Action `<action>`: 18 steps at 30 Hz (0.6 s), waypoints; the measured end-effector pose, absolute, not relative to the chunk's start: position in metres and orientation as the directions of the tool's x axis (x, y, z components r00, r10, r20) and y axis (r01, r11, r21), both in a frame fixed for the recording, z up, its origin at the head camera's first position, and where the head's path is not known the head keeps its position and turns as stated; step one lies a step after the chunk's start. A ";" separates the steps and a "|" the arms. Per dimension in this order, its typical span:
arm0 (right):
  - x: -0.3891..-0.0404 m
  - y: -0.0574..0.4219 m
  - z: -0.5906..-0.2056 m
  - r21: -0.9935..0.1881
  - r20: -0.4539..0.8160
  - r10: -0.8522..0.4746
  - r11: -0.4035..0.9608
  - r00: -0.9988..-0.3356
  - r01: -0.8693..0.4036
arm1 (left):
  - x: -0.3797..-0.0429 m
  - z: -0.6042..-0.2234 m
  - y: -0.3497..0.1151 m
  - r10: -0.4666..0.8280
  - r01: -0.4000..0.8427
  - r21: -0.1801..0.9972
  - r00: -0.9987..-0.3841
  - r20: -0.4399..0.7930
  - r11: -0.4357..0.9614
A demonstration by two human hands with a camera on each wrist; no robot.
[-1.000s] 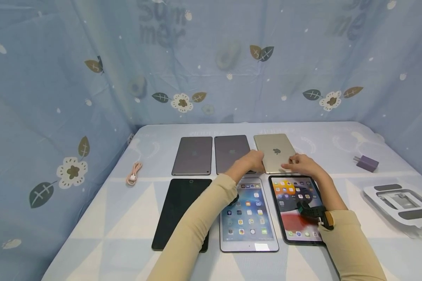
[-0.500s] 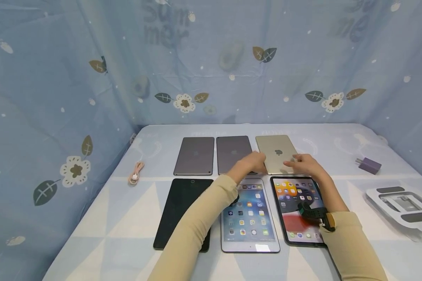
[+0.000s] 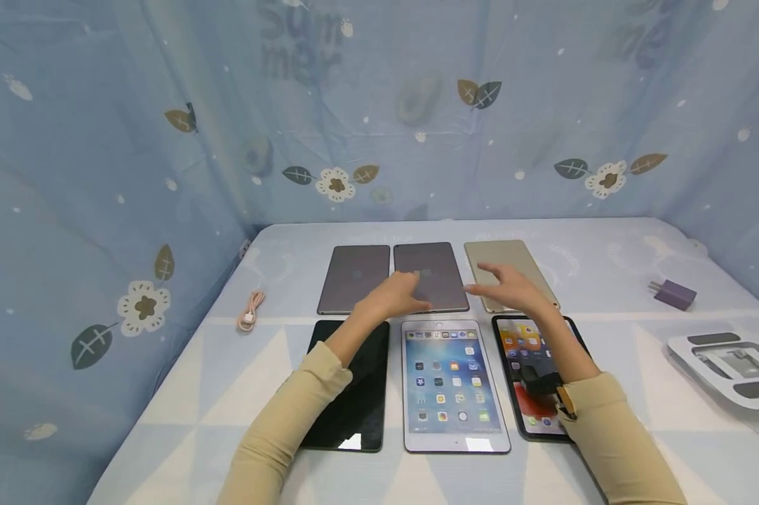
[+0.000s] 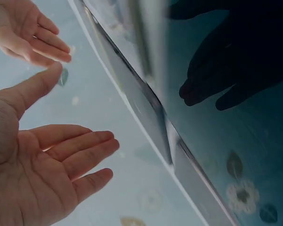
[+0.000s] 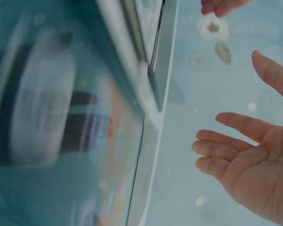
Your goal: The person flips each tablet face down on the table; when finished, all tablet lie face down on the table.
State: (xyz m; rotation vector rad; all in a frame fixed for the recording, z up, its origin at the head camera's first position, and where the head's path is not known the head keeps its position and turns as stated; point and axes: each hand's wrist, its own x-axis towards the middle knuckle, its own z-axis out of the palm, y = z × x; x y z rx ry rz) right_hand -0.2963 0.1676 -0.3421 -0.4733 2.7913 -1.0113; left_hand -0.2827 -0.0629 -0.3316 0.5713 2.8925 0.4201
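Both hands hover over the back row of tablets, fingers spread and holding nothing. My left hand (image 3: 388, 296) overlaps the near edges of the left dark grey tablet (image 3: 348, 270) and the middle dark grey tablet (image 3: 439, 263). Over the gold tablet (image 3: 494, 251) reaches my right hand (image 3: 512, 289), its thumb and fingers apart. Each wrist view shows an open palm: the left hand (image 4: 47, 174) and the right hand (image 5: 259, 165). In the front row lie a black tablet (image 3: 351, 414) with a dark screen, a white tablet (image 3: 455, 386) with icons lit, and a black-framed lit tablet (image 3: 518, 351), partly under my right forearm.
A coiled pink cable (image 3: 250, 311) lies at the left of the table (image 3: 184, 421). At the right are a purple plug charger (image 3: 675, 294) and a white folding stand (image 3: 729, 365) with grey pads. A blue patterned curtain (image 3: 379, 126) encloses the back and sides.
My left hand has let go of the gold tablet's left edge and moved left. The right hand has come off its right edge and shifted left over it, fingers spreading.
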 end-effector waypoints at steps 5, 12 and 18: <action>-0.290 0.137 -0.342 -0.627 0.002 -0.428 0.703 -0.904 -0.335 | -0.266 -0.329 -0.098 0.318 0.279 0.294 -0.944 -0.092 0.914; -0.283 0.090 -0.346 -0.631 -0.001 -0.506 0.669 -0.863 -0.392 | -0.249 -0.327 -0.131 0.216 0.179 0.250 -0.968 -0.129 0.952; -0.277 0.049 -0.348 -0.652 -0.008 -0.552 0.635 -0.834 -0.414 | -0.242 -0.325 -0.155 0.192 0.154 0.180 -0.956 -0.220 0.972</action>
